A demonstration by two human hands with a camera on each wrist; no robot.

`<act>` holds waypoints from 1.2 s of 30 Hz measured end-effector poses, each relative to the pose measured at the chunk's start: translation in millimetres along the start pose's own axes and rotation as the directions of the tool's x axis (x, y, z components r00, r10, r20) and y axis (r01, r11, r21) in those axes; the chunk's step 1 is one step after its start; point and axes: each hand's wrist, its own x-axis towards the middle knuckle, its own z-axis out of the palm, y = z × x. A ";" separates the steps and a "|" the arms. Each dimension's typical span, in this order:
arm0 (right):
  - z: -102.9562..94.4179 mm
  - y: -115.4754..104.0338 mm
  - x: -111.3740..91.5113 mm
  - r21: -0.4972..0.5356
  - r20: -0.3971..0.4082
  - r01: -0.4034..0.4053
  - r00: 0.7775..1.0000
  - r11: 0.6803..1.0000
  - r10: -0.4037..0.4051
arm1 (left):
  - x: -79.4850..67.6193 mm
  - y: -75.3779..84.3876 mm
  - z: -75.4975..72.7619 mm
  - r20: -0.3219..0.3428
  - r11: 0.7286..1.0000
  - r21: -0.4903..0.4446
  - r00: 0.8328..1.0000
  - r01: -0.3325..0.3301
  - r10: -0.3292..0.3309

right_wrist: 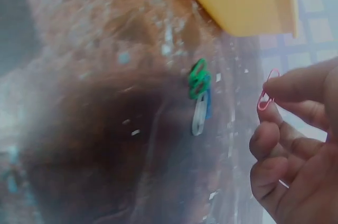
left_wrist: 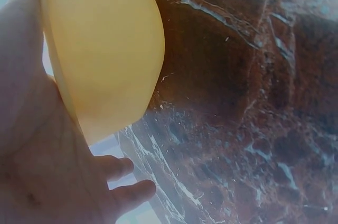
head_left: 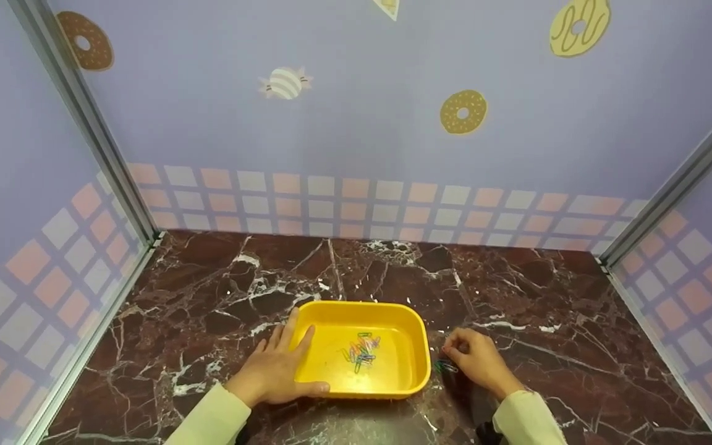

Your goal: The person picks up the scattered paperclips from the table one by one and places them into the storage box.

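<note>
A yellow plastic tray (head_left: 424,352) sits on the marbled tabletop with a small heap of coloured paper clips (head_left: 363,352) on its floor. My left hand (head_left: 279,364) rests over the tray's left end, fingers spread and fairly straight, the thumb across the front rim. In the left wrist view the palm lies along the tray's outer side (left_wrist: 105,49). Just right of the tray, my right hand (head_left: 479,358) pinches a pink paper clip (right_wrist: 262,100) between thumb and fingertip. Below that hand lie a few loose paper clips (right_wrist: 199,94), green, white and blue.
The dark red marbled tabletop (head_left: 547,346) carries small white specks around the tray. A lilac back wall (head_left: 362,123) with printed sweets and a checked band rises behind it. Side panels with metal posts (head_left: 105,148) bound the left and right.
</note>
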 end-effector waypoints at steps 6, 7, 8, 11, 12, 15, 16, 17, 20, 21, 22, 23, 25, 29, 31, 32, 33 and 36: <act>-1.7 -10.2 3.8 0.011 0.004 0.026 1.000 1.000 -0.026 | -0.9 -0.6 0.2 -0.009 1.000 0.011 1.000 -0.008 0.008; -1.5 -11.4 4.1 0.015 0.003 0.028 1.000 1.000 -0.028 | -0.7 -0.6 0.4 -0.009 1.000 0.011 1.000 -0.007 0.007; -1.4 -12.3 4.4 0.017 0.002 0.031 1.000 0.999 -0.031 | -0.7 -0.6 0.8 -0.008 1.000 0.011 1.000 -0.005 0.005; -1.0 -15.4 5.3 0.030 -0.001 0.051 0.999 0.998 -0.051 | -0.8 -0.6 2.1 -0.009 1.000 0.008 1.000 0.001 -0.001; -1.0 -16.5 5.6 0.032 -0.001 0.059 0.998 0.998 -0.059 | -0.7 -0.8 2.7 -0.010 1.000 0.006 1.000 0.001 -0.001; -1.4 -20.4 6.1 0.048 0.003 0.066 0.998 0.997 -0.066 | -0.6 -1.2 3.7 -0.009 1.000 0.005 1.000 -0.001 0.001; -1.7 -22.2 6.2 0.056 0.004 0.069 0.998 0.996 -0.069 | -0.5 -1.3 3.7 -0.009 1.000 0.004 1.000 -0.003 0.003; -1.8 -23.8 6.5 0.060 0.000 0.075 0.997 0.995 -0.075 | -0.3 -1.6 3.6 -0.006 1.000 -0.001 1.000 -0.003 0.003; -2.0 -30.2 7.4 0.078 -0.015 0.082 0.997 0.994 -0.081 | 0.1 -2.4 3.1 -0.006 1.000 -0.013 1.000 -0.009 0.009; -1.9 -32.5 7.8 0.082 -0.023 0.086 0.996 0.993 -0.084 | 0.2 -2.6 3.2 -0.006 1.000 -0.017 1.000 -0.008 0.008; -1.2 -35.0 8.2 0.088 -0.026 0.087 0.996 0.992 -0.085 | -0.4 -2.9 3.1 -0.008 1.000 -0.018 1.000 -0.007 0.007; -0.4 -37.4 8.4 0.094 -0.029 0.091 0.996 0.991 -0.089 | -0.6 -3.5 3.3 -0.007 1.000 -0.018 1.000 -0.004 0.004; 1.2 -42.2 8.7 0.110 -0.032 0.093 0.995 0.990 -0.090 | -1.2 -3.9 3.6 -0.012 1.000 -0.010 1.000 0.002 -0.002; 3.6 -49.6 8.3 0.124 -0.046 0.106 0.994 0.987 -0.101 | -0.9 -3.1 3.8 -0.013 1.000 0.003 1.000 0.011 -0.011; 3.8 -51.7 8.0 0.129 -0.052 0.109 0.993 0.986 -0.103 | -0.3 -2.3 4.0 -0.011 1.000 0.004 1.000 0.010 -0.010; 3.7 -52.4 7.9 0.128 -0.051 0.109 0.993 0.986 -0.103 | 0.0 -1.9 4.0 -0.010 1.000 0.004 1.000 0.009 -0.009; 3.5 -53.0 7.7 0.132 -0.046 0.107 0.994 0.985 -0.102 | 0.4 -1.6 4.1 -0.009 1.000 0.004 1.000 0.008 -0.008; 4.4 -54.8 7.4 0.143 -0.025 0.098 0.995 0.985 -0.096 | 0.7 -1.8 4.0 -0.004 1.000 0.004 1.000 0.009 -0.009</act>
